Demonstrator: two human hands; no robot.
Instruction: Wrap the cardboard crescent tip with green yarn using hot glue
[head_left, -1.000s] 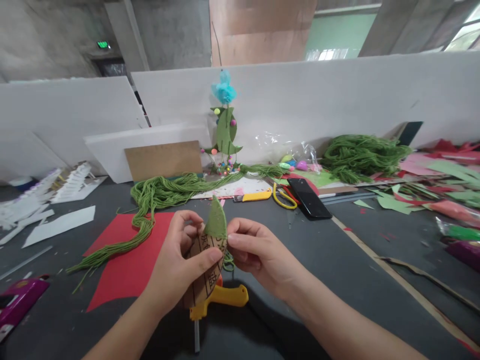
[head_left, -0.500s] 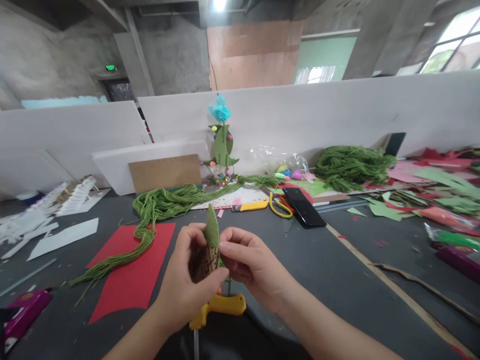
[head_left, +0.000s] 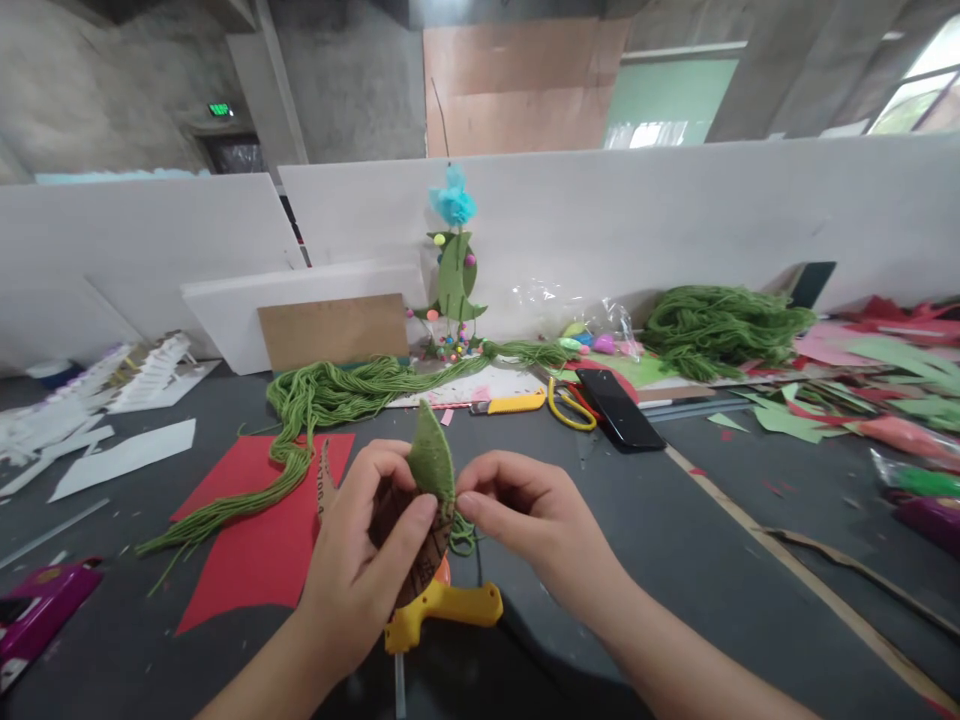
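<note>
Two hands (head_left: pixel 364 555), one phone (head_left: pixel 619 410), one glue gun (head_left: pixel 461 604), one blue flower (head_left: pixel 454 200).

The cutout (head_left: pixel 426 565) is matt cardboard with a fuzzy green tip (head_left: pixel 432 452), the phone (head_left: pixel 619 408) smooth and glossy.

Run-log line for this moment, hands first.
left hand: holds cardboard | right hand: at lower edge of green tip | near: glue gun | beyond: cutter, phone

Daylight glares at the window (head_left: pixel 919 92) beyond the far right corner of the bench (head_left: pixel 697 570). Soft shadow darkens its near edge. Its side edges look stretched
</note>
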